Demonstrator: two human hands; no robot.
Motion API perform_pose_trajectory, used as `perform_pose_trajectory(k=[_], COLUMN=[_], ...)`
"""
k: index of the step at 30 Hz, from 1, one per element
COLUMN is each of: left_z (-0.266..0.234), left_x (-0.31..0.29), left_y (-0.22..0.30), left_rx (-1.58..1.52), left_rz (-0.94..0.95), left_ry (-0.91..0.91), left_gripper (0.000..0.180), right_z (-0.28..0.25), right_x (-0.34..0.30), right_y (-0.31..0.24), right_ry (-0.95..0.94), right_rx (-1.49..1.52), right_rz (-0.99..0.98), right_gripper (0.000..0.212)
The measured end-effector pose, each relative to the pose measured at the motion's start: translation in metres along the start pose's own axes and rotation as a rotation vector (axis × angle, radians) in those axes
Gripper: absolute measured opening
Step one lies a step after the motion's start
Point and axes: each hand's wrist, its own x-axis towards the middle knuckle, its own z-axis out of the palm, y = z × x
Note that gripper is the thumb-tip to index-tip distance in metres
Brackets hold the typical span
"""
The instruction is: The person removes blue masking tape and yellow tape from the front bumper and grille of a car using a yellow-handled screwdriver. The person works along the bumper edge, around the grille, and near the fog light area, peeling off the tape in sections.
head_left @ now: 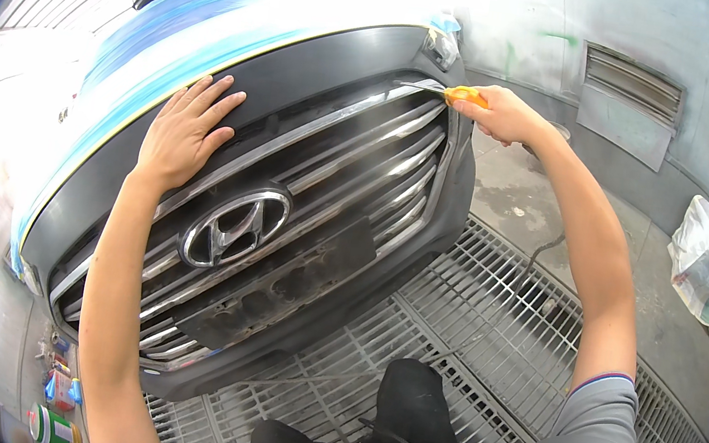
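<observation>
In front of me is a car's dark bumper [343, 52] with a chrome-barred grille [357, 142] and a round-framed chrome emblem [236, 228]. My left hand [184, 134] lies flat on the dark panel above the grille, fingers stretched and holding nothing. Closed around the yellow-orange handle of a screwdriver [465, 98] is my right hand [507, 118]. Its thin metal shaft points left along the upper chrome strip at the grille's far right corner. Whether the tip goes behind the strip is too small to tell.
Blue-tinted masking film [172, 29] covers the car above the bumper. Metal floor grating [504, 322] lies under me, with a dark cable across it. A clear plastic bag [704, 260] stands at the right wall, below a vent [633, 87]. Cans [53, 430] sit at lower left.
</observation>
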Motion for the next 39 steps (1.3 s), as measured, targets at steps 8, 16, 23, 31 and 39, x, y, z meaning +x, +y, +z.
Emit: perform_pose_trajectory(k=[8,16,23,31,39], left_z=[0.002,0.003,0.003,0.004,0.002], left_x=[0.0,-0.001,0.0,0.0,-0.001], left_y=[-0.001,-0.002,-0.002,-0.003,-0.003], left_rx=[0.0,0.0,0.0,-0.002,-0.001], left_rz=[-0.002,-0.004,0.002,0.009,-0.004], left_ry=[-0.001,0.004,0.01,0.01,0.002], left_gripper=[0.057,0.058,0.058,0.058,0.058], right_z=[0.006,0.019,0.031,0.044,0.018], right_x=[0.002,0.004,0.009,0.014,-0.005], right_y=[-0.045,-0.063,-0.078,-0.09,-0.087], right_ry=[-0.094,-0.147,-0.186,-0.139,-0.158], right_rx=[0.008,0.04,0.04,-0.022,0.034], right_rz=[-0.033,-0.123,-0.139,-0.286,-0.161], right_gripper=[0.058,0.057,0.056,0.053,0.056])
